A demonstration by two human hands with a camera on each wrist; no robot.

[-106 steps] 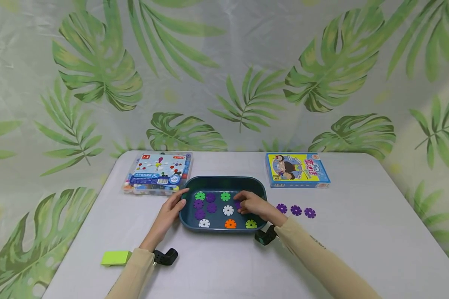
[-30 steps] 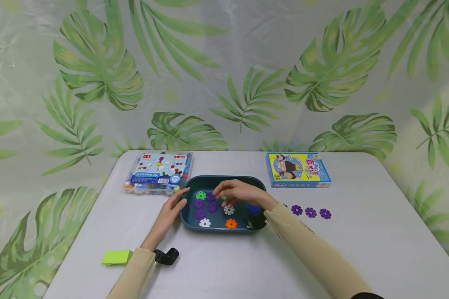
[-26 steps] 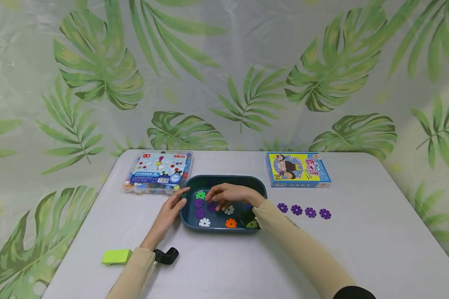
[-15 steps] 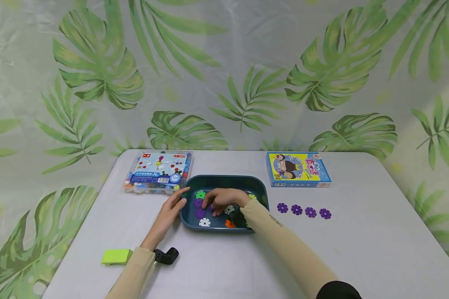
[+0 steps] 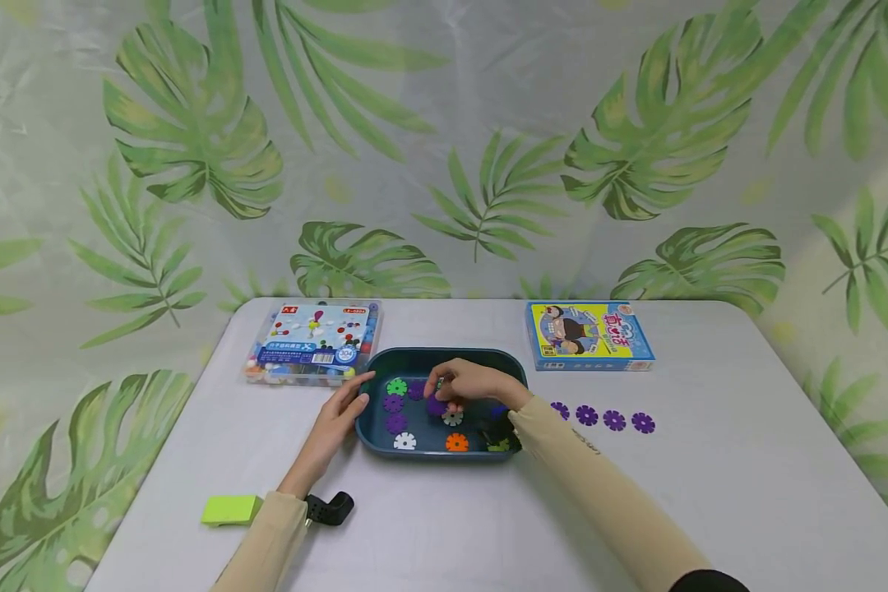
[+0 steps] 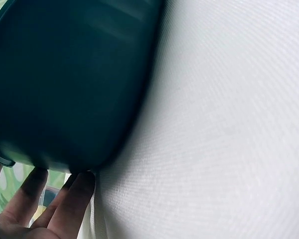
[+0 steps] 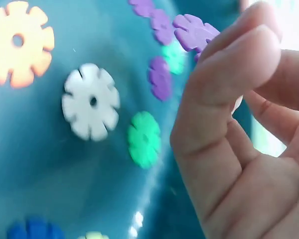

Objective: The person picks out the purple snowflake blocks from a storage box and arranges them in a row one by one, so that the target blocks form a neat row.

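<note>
On the white desk (image 5: 710, 493), the dark teal tray (image 5: 407, 355) has the left hand (image 5: 338, 415) at its left end, fingers loosely extended and touching its wall. Above the tray's middle, the right hand (image 5: 468, 386) now pinches a purple notched disc (image 5: 437, 405), just raised from the tray's floor; this pick-up looks achieved. Three purple discs (image 5: 393, 404) remain in the tray's left part, while four matching discs (image 5: 614, 421) form a row right of the tray.
</note>
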